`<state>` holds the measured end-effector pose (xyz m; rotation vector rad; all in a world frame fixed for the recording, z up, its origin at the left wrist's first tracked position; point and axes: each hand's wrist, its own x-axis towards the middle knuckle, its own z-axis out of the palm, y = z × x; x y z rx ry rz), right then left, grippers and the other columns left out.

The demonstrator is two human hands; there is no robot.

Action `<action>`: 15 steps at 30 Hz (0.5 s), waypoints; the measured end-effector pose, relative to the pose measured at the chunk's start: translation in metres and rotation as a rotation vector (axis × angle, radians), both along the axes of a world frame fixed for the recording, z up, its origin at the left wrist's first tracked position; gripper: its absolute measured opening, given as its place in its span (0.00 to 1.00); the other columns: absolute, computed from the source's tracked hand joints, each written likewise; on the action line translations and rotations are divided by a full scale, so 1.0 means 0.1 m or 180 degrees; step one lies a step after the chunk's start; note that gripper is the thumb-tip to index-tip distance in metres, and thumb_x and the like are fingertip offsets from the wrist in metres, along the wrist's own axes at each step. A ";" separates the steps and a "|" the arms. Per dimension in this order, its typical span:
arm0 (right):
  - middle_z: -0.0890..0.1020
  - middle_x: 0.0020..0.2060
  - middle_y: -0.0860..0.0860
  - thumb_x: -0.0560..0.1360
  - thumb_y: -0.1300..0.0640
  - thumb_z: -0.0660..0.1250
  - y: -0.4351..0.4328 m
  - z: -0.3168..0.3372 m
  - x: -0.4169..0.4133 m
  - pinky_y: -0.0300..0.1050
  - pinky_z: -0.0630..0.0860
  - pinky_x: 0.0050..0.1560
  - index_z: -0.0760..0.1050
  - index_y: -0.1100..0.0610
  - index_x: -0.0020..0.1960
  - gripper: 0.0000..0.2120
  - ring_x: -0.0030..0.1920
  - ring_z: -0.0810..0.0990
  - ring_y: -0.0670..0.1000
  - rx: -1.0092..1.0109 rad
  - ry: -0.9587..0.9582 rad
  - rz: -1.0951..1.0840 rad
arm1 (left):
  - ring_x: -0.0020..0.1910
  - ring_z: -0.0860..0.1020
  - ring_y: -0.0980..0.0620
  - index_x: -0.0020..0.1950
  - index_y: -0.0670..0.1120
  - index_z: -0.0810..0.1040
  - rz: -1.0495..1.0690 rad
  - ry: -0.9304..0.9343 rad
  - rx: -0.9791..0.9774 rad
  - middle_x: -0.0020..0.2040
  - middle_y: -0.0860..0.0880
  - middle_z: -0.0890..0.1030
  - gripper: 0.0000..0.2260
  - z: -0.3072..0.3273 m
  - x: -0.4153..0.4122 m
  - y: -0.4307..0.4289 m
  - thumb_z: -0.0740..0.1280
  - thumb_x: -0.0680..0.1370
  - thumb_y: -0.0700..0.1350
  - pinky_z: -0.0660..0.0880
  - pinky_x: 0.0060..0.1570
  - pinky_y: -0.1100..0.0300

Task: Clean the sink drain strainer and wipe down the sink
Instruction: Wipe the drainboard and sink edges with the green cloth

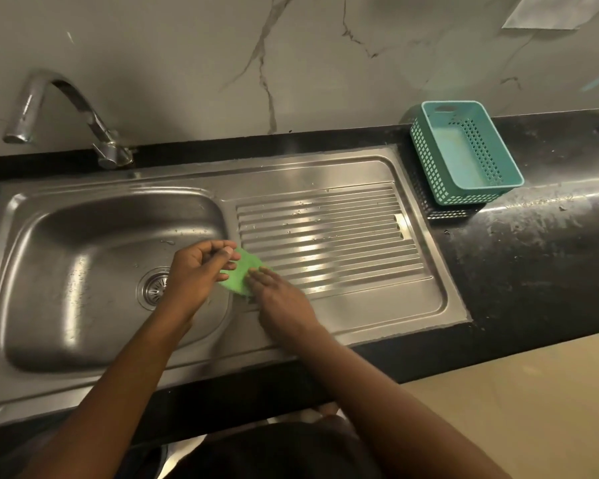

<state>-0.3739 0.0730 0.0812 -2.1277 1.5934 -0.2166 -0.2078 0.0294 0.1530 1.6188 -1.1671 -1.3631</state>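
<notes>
Left hand (196, 274): just right of the drain strainer (154, 289), over the basin's right edge; fingers curled, fingertips holding the left edge of the green scrub pad (243, 273).
Right hand (281, 300): further right of the strainer; fingers straight and together, laid flat, tips pressing on the pad's right side.
Green scrub pad: right of the strainer, on the steel ridge between basin and drainboard, between the two hands and touching both.
Drain strainer: round slotted metal, seated in the basin floor; its right part is hidden behind the left wrist.
Sink basin (83, 233): stainless steel, surrounds the strainer; droplets on its walls.
Drainboard (329, 236): ribbed steel, right of the strainer, flecked with water.
Desk (533, 257): black stone, frames the sink; smeared well right of the strainer.
Basket (464, 188): teal perforated plastic, far right and behind the strainer, on the desk beside the drainboard's corner.
Faucet (66, 105): chrome, behind and left of the strainer, spout curving left.
Wall (291, 63): pale veined marble, farthest behind the strainer.
</notes>
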 end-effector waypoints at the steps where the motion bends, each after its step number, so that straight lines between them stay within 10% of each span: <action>1: 0.66 0.80 0.53 0.78 0.64 0.62 0.02 0.00 -0.23 0.45 0.59 0.79 0.65 0.57 0.81 0.31 0.81 0.62 0.54 -0.0049 0.0047 -0.0042 | 0.53 0.85 0.43 0.61 0.40 0.83 0.0010 -0.0006 -0.0003 0.52 0.40 0.87 0.10 0.01 -0.01 -0.01 0.67 0.83 0.40 0.80 0.55 0.49; 9: 0.61 0.82 0.60 0.80 0.66 0.62 0.11 0.06 -2.08 0.56 0.55 0.83 0.56 0.63 0.82 0.33 0.82 0.58 0.58 -0.0003 0.0955 -0.2030 | 0.53 0.85 0.44 0.60 0.41 0.84 0.0036 0.0022 0.0087 0.52 0.41 0.87 0.09 -0.03 0.01 0.06 0.66 0.83 0.40 0.81 0.54 0.52; 15: 0.62 0.80 0.64 0.76 0.69 0.59 0.23 -0.08 -0.45 0.52 0.50 0.82 0.60 0.65 0.81 0.32 0.82 0.58 0.62 -0.0100 0.0411 -0.1560 | 0.52 0.85 0.45 0.60 0.40 0.84 0.0141 0.0072 0.0039 0.51 0.41 0.87 0.09 0.01 0.08 0.04 0.66 0.83 0.39 0.80 0.53 0.51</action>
